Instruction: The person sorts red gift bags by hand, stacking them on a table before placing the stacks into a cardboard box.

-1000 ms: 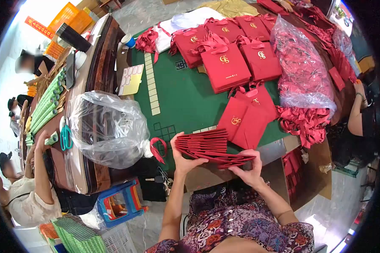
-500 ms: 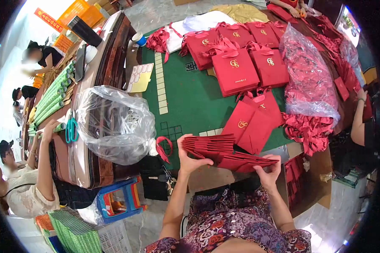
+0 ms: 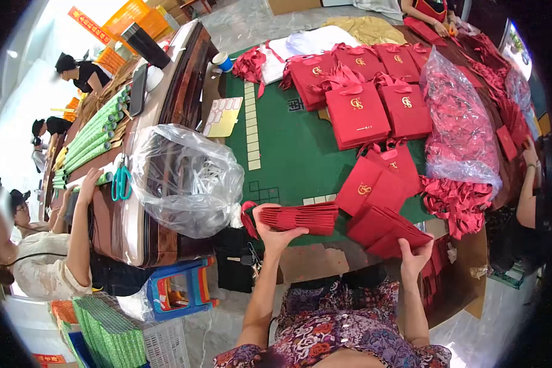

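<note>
My left hand (image 3: 277,234) is closed on a stack of folded red bags (image 3: 300,219), seen edge-on with the folds fanned. My right hand (image 3: 415,254) grips the lower right end of a second stack of red bags (image 3: 383,232), which tilts over the near edge of the green mat. A gap separates the two stacks. Just beyond the right stack, flat red bags with gold print (image 3: 365,188) lie on the green mat (image 3: 276,138). Farther back stand finished-looking red bags with ribbon handles (image 3: 357,116). A red ribbon loop (image 3: 248,219) lies beside my left hand.
A clear plastic bag (image 3: 187,181) with white strips is at left, beside teal scissors (image 3: 121,183). Plastic-wrapped red ribbons (image 3: 460,122) lie at right. A cardboard box (image 3: 466,276) stands below right. Co-workers' hands are at left, right and top right.
The red bags, together between my hands before, are now parted into two stacks. My right hand has moved right with one; the left keeps the other. The camera view has shifted slightly.
</note>
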A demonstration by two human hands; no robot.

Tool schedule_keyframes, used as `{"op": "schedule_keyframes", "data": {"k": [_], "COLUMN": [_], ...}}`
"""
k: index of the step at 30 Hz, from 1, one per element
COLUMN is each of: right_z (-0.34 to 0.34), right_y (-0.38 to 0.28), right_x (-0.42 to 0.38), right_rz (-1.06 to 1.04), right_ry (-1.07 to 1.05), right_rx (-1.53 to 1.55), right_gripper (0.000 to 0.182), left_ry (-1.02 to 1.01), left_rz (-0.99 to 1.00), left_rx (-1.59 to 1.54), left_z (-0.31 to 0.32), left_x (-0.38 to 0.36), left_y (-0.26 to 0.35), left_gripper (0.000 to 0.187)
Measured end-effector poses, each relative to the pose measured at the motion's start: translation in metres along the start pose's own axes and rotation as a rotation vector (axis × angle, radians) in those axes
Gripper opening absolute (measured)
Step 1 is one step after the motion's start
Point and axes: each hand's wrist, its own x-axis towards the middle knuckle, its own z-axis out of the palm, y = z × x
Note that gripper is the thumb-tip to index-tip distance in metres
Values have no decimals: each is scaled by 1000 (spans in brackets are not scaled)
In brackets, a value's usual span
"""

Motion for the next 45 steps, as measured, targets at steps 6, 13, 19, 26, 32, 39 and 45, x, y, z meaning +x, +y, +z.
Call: {"op": "schedule_keyframes", "data": {"k": [6, 13, 19, 26, 32, 39, 45], "right_z": [50, 79, 66, 55, 61, 72, 82], "right_y": [-4, -4, -1, -18, 4, 8, 34], "right_x": [26, 30, 12, -30, -53, -68, -85], "right_rz": [-16, -151, -410, -640, -480, -515, -348], "right_ry": [-64, -9, -34, -639, -661, -702, -572], "right_rx": [-147, -557, -780, -288, -6, 99, 164], "right_gripper": [48, 85, 66, 49, 54, 80, 84], "left_ry": [15, -219, -341, -386, -406, -353, -307], "left_rz": [29, -81, -157, -151, -104, -76, -119], "left_rx": [-32, -76, -111, -87, -134, -208, -120], "left_z": [-11, -12, -1, -1, -8, -4, -5], "left_x": [-4, -23, -46, -51, -62, -68, -80], "left_y": [14, 23, 15, 3, -1, 7, -7], "left_gripper": [93, 96, 94, 101, 128, 131, 137]}}
